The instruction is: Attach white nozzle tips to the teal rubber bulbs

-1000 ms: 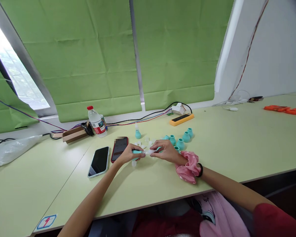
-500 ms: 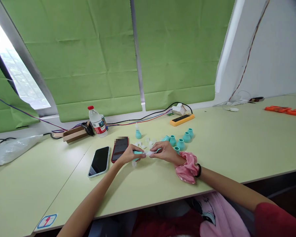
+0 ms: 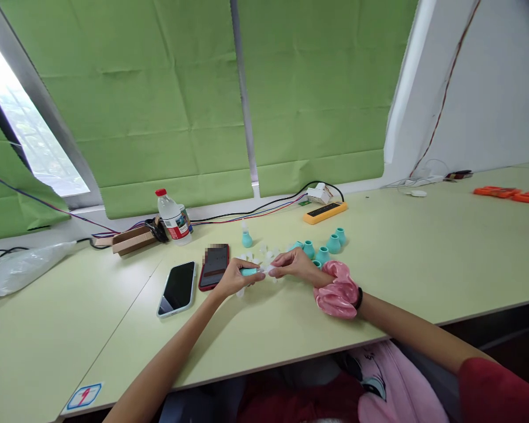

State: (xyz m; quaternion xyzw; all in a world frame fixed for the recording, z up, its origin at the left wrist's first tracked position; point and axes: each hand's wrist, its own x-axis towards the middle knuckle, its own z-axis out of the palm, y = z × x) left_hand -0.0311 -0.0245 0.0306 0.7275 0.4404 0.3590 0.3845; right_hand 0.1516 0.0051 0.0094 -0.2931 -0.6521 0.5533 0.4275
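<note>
My left hand [image 3: 233, 277] is closed around a teal rubber bulb [image 3: 248, 271], its narrow end towards the right. From the other side my right hand [image 3: 296, 264] pinches a small translucent white tip [image 3: 267, 269] at the bulb's mouth; whether the two are joined I cannot tell. Behind the hands lie several loose white tips [image 3: 263, 249]. More teal bulbs [image 3: 322, 255] stand beyond my right hand, mouths upward. One bulb with a white tip on it [image 3: 247, 238] stands upright farther back.
Two phones, one pale-cased [image 3: 177, 289] and one red-cased [image 3: 214, 267], lie left of my hands. A water bottle [image 3: 174, 218], an open cardboard box [image 3: 134, 239] and a yellow multi-socket strip [image 3: 325, 213] are at the back. Orange-handled tools [image 3: 497, 192] lie far right.
Both hands have shifted slightly to the right and stay together at the bulb and tip. The right wrist has turned a little, and its scrunchie sits higher.
</note>
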